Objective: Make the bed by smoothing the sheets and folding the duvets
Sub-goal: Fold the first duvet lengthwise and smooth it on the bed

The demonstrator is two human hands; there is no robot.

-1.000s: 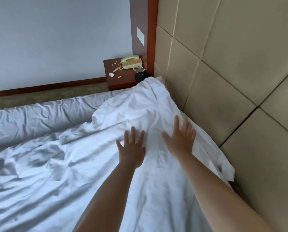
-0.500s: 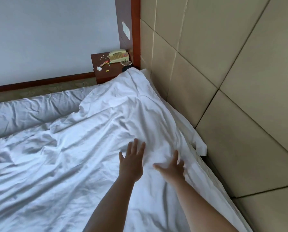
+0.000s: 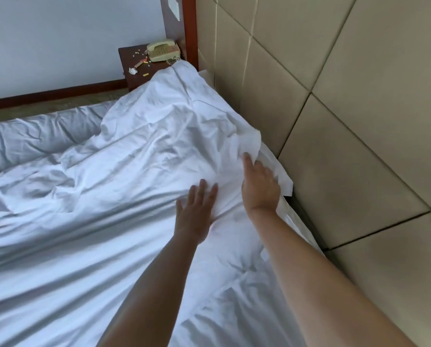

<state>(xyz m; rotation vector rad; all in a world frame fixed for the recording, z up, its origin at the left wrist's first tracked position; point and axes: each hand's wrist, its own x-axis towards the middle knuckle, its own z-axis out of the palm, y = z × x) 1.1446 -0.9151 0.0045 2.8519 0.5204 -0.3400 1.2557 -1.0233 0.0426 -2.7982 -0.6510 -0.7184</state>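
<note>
Rumpled white cotton duvet (image 3: pixel 139 186), spread over most of the bed, bunched into ridges and folds toward the headboard side. Upper corner pushed up against the padded beige square-panelled headboard (image 3: pixel 347 136), reaching as far as the bedside table. A flat white sheet edge (image 3: pixel 282 176) just beside the duvet on the headboard side, running down along the gap by the panels.

Left hand (image 3: pixel 197 211) palm-down on the duvet, fingers straight and slightly spread, pressing flat on the fabric. Right hand (image 3: pixel 259 186) just beside it, nearer the headboard, palm down on the duvet at the foot of a raised fold; fingers blurred, apparently extended along the cloth rather than curled round it. Bare forearms of both reaching in from the lower edge of the view.

A second grey-white duvet roll (image 3: pixel 34 139) lying along the far side of the bed, touching the first.

Beyond the bed corner, a dark reddish-brown wooden bedside table (image 3: pixel 131 56), carrying a cream push-button telephone (image 3: pixel 163 50), a crumpled scrap of white paper (image 3: pixel 133 70) and scattered small coloured bits. Behind it, a plain pale wall (image 3: pixel 66 33) with a red-brown skirting board (image 3: pixel 54 93), and a red-brown wooden upright panel (image 3: pixel 179 23) bearing a white switch plate.
</note>
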